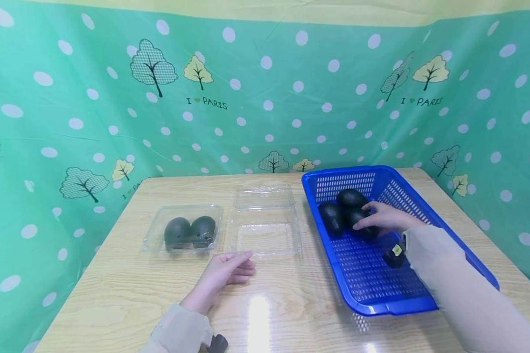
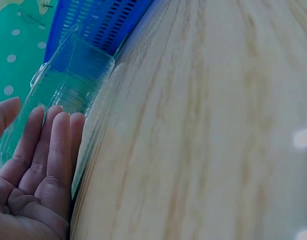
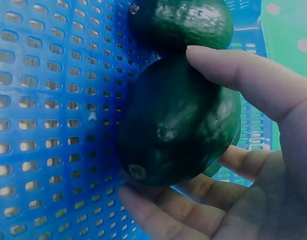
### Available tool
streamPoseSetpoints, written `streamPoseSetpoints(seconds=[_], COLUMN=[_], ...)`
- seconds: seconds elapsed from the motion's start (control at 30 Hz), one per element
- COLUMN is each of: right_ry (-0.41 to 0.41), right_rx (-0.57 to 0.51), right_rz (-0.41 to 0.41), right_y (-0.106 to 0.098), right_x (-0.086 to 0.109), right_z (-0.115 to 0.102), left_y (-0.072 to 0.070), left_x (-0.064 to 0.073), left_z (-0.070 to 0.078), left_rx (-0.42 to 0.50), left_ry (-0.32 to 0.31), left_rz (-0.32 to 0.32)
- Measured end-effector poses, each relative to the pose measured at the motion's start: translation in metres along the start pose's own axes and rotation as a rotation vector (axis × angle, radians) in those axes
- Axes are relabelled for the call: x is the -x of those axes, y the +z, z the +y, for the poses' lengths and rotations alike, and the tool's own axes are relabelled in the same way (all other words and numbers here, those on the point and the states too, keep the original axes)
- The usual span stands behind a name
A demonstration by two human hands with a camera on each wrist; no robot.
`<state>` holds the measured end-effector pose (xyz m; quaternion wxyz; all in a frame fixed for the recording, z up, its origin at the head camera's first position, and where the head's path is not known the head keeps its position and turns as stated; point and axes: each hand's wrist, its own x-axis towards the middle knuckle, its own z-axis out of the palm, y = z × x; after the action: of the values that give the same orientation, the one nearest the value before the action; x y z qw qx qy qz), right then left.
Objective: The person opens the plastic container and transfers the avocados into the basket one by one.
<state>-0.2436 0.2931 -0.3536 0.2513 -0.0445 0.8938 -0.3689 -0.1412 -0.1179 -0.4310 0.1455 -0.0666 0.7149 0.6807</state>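
Note:
In the blue basket, my right hand (image 1: 383, 217) curls its thumb and fingers round a dark green avocado (image 3: 178, 125). Two more avocados lie against it: one avocado (image 1: 331, 218) at the basket's left wall and another avocado (image 1: 352, 198) behind. My left hand (image 1: 229, 269) rests at the table with relaxed fingers, holding nothing. Its fingertips are close to the front edge of a clear plastic clamshell box (image 1: 265, 233), which stands with its lid folded back and nothing inside. In the left wrist view the fingers (image 2: 56, 155) overlap the clear plastic.
A second clamshell box (image 1: 159, 223), left of the first, holds two avocados (image 1: 190, 231) under clear plastic. The blue basket (image 1: 366, 310) takes up the right side of the wooden table (image 1: 115, 289). A green dotted curtain (image 1: 265, 88) hangs behind and at both sides.

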Motion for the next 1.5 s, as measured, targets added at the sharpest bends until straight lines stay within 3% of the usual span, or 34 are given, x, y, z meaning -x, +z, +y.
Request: streamPoseSetpoints(seconds=[0.27,0.53,1.1,1.5], right_ry=[-0.019,-0.035,-0.078,-0.133], right_rx=[0.022,0.079,0.01,-0.003], right_rz=[0.014,0.106,0.194,0.253], right_y=[-0.002,-0.003,-0.003,0.002], right_x=[0.0,0.003,0.006,0.008], right_z=[-0.003,-0.012,-0.025,-0.051], left_y=[-0.001,-0.001,-0.003,-0.006], left_x=[0.0,0.001,0.0,0.004], left_z=[0.0,0.001,0.0,0.003], left_rx=[0.014,0.029,0.034,0.135], left_ry=[-0.003,0.002,0.008,0.007], left_rz=[-0.001,-0.011,-0.035,-0.009])
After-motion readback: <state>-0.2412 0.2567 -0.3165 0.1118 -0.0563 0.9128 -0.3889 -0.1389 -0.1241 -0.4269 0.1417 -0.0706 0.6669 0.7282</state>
